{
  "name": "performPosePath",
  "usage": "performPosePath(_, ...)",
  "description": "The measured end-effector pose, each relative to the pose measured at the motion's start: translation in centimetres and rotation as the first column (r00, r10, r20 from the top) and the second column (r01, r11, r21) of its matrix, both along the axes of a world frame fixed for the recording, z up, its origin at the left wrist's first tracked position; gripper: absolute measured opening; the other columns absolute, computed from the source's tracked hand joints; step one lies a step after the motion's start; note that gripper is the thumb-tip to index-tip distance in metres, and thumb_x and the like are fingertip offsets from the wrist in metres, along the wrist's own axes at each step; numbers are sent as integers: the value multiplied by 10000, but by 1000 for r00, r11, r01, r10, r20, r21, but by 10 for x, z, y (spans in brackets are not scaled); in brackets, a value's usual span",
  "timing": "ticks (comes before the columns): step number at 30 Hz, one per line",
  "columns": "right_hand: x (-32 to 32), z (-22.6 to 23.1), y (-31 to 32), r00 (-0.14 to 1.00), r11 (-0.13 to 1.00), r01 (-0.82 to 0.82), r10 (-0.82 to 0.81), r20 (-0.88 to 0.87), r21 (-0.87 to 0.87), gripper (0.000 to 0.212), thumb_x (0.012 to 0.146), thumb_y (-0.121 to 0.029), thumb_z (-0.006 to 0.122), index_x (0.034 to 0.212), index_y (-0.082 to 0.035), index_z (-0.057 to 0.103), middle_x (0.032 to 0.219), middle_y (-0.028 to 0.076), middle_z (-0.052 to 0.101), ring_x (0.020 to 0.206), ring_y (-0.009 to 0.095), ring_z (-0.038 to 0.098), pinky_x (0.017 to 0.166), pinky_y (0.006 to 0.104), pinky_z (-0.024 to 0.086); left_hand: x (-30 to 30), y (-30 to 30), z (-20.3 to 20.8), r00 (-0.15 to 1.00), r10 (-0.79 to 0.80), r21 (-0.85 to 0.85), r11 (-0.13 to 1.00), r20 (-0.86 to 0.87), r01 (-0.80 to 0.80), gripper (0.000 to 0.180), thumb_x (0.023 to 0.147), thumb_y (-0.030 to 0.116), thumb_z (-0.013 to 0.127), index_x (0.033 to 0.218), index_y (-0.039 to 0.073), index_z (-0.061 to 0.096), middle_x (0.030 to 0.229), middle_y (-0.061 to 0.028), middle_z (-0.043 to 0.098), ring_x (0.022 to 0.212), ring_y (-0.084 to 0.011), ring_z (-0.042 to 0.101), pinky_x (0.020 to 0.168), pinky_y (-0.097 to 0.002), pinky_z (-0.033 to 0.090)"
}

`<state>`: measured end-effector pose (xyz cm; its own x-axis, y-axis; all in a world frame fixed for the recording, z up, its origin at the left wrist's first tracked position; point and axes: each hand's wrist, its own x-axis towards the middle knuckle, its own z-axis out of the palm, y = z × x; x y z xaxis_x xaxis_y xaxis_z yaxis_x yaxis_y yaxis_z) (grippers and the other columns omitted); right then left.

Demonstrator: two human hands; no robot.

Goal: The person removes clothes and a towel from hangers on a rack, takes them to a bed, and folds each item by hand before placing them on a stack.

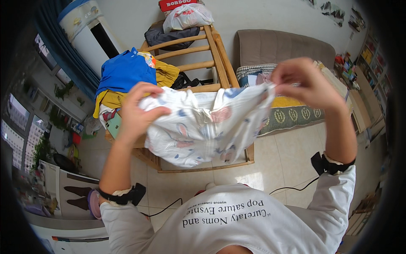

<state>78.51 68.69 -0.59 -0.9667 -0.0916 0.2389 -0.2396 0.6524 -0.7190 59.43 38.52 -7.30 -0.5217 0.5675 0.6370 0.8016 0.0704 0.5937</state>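
My left grip [137,108] is clamped on the left end of a thin, soft white garment [182,127] with blue and pink print, and my right grip [311,84] pinches its right corner, so it hangs spread and creased in mid-air, bunched at the middle. Wooden frame [196,65] with rounded slats lies behind and below, rumpled blue cloth [124,72] and mustard cloth [168,74] piled just beyond my left grip; padded grey-brown sofa [283,48] to the right. Smooth tile floor [292,154] leaves open room between the frame's near edge and my shirt [296,228].
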Motion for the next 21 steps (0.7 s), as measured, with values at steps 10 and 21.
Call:
performPosePath(10, 18, 20, -7, 968, 914, 34, 71, -242, 403, 138, 710, 24, 624, 791, 39, 513, 759, 148, 549, 685, 281, 575, 613, 353, 474, -1, -22, 3, 940, 142, 66, 983, 311, -170, 212, 654, 83, 756, 675, 6, 559, 640, -15, 545, 596, -69, 479, 548, -224, 394)
performPosePath(21, 15, 14, 18, 901, 972, 118, -190, -389, -202, 74, 872, -37, 538, 862, 4, 477, 783, 25, 551, 717, 117, 552, 665, 251, 465, 16, -17, 6, 889, -4, 194, 976, 457, -96, 106, 799, 53, 660, 835, 10, 570, 779, 3, 578, 701, -46, 513, 612, -189, 417)
